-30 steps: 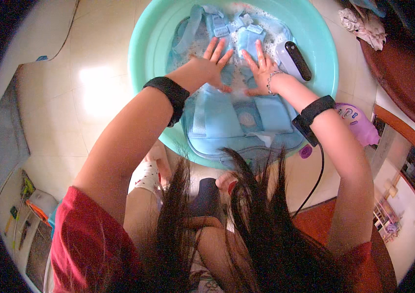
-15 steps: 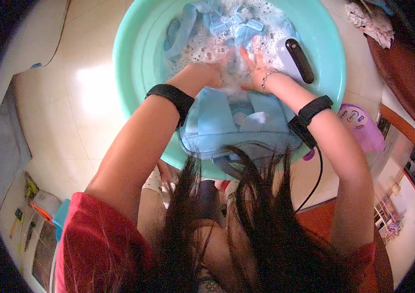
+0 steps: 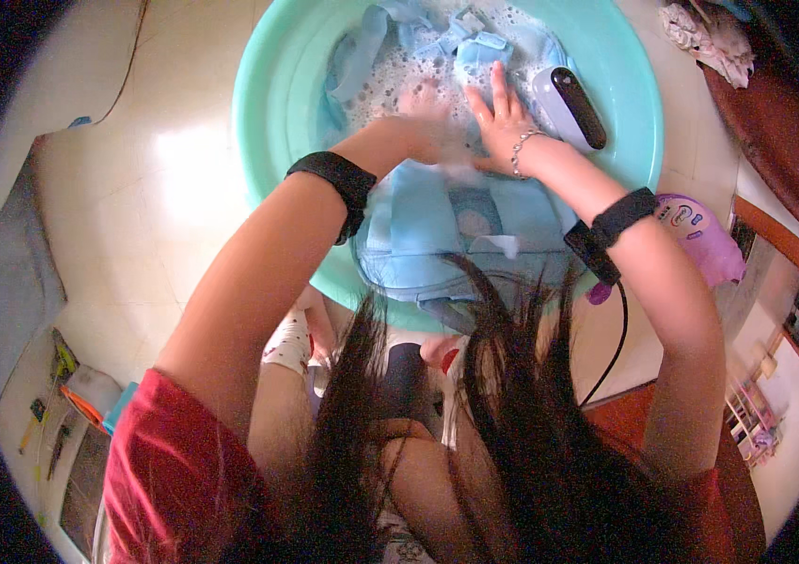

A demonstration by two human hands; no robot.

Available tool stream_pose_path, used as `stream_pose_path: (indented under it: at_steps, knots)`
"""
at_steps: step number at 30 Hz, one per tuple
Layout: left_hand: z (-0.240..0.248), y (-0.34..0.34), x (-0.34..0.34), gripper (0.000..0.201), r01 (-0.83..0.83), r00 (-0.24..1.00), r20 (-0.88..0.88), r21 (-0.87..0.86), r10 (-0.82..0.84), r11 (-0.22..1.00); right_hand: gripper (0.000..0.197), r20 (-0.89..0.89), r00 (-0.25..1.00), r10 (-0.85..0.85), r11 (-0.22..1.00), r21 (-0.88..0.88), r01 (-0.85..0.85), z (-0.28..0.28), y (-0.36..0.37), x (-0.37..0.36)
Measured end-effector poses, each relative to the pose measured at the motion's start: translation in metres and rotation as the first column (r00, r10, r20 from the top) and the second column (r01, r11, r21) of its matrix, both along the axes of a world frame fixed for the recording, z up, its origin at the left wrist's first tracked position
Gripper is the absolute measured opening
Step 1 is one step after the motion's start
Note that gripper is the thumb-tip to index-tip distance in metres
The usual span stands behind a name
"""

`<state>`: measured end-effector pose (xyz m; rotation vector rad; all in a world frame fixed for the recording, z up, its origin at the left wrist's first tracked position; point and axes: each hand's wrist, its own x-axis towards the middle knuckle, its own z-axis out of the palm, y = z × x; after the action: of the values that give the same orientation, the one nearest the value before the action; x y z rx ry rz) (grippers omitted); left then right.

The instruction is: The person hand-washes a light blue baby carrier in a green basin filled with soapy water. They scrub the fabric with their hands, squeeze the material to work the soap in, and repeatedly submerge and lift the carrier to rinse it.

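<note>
A light blue fabric bag (image 3: 418, 230) lies soaking in a turquoise basin (image 3: 272, 113), its near side above the suds. Blue straps with a buckle (image 3: 482, 49) float at the far side in white foam. My right hand (image 3: 505, 127), fingers spread, rests flat at the bag's far part among the suds and grips nothing. To its left, my left hand (image 3: 423, 132) is smeared by motion and partly covered by foam, so its grip is unclear. Right of my right hand, an oblong grey-white thing with a glossy black top (image 3: 570, 108) leans along the basin's inner wall.
A purple package (image 3: 705, 244) stands on the floor right of the basin. A black cable (image 3: 620, 343) hangs from my right wristband. Brown furniture (image 3: 780, 141) with a crumpled cloth (image 3: 714, 47) is at the far right. My hair hangs in front.
My left hand has moved and blurred, its fingers deeper in the foam. My right hand has shifted slightly right. The basin and bag appear a little farther up and right in view.
</note>
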<state>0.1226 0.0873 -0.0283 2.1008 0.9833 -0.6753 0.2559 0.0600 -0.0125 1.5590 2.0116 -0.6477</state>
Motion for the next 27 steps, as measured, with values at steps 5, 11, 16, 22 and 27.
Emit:
stream_pose_path:
  at_steps: [5,11,16,22,27]
  knots:
    - [-0.037,0.006,-0.001,0.088,-0.579,0.810,0.184,0.397,0.557,0.712,0.090,-0.596,0.776,-0.206,0.921,0.151,0.360,-0.016,0.006,0.015]
    - [-0.013,0.036,-0.028,0.071,-0.874,0.394,0.032,-0.295,0.918,0.386,0.038,-0.577,0.426,-0.697,0.687,-0.367,0.626,-0.007,0.019,0.020]
    - [-0.001,0.044,-0.033,0.057,-0.840,0.243,-0.089,-0.517,0.966,0.163,0.033,-0.725,0.177,-0.666,0.686,-0.502,0.526,0.012,0.027,0.015]
    - [0.072,0.044,-0.019,0.038,-0.060,0.216,-0.144,-0.989,0.966,-0.134,0.047,-0.747,-0.055,-0.662,0.653,-0.611,0.448,0.070,0.024,0.000]
    - [0.092,0.025,-0.021,0.052,-0.193,0.214,0.133,-0.965,0.968,0.175,0.053,-0.857,0.157,-0.490,0.805,-0.376,0.459,0.069,0.023,0.001]
